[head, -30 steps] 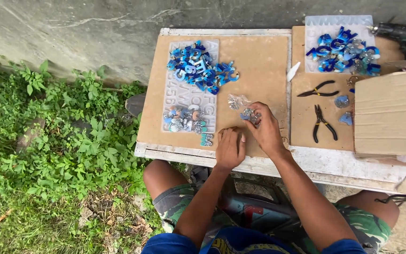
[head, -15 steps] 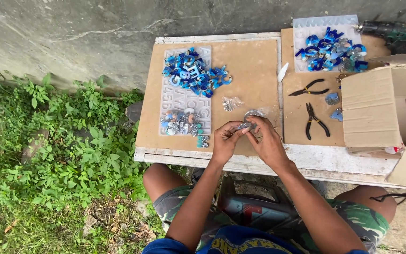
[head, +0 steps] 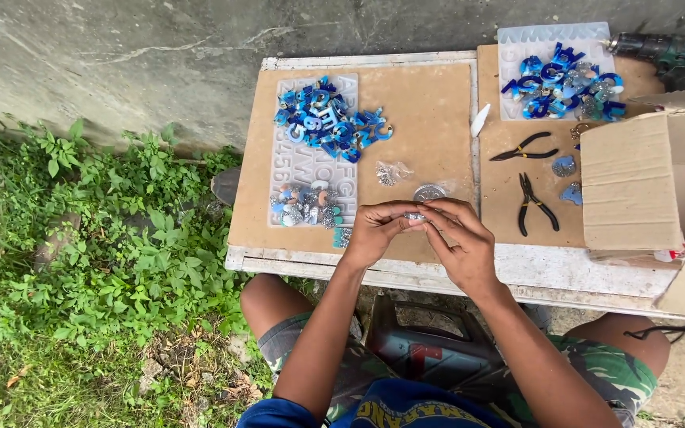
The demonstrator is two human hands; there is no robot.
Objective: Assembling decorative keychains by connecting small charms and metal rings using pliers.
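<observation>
Lifted off the brown board since a moment ago, both hands now pinch a small glittery silver piece (head: 415, 215) between left hand (head: 376, 234) and right hand (head: 460, 242), with a round silver disc (head: 429, 192) at twelve o'clock and black pliers (head: 534, 204) at three o'clock.

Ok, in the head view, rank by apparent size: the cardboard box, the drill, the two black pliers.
1. Cardboard box, clearly largest, though partly cut off.
2. Drill, partly cut off at the frame edge.
3. The two black pliers look alike; no ranking between them.
</observation>
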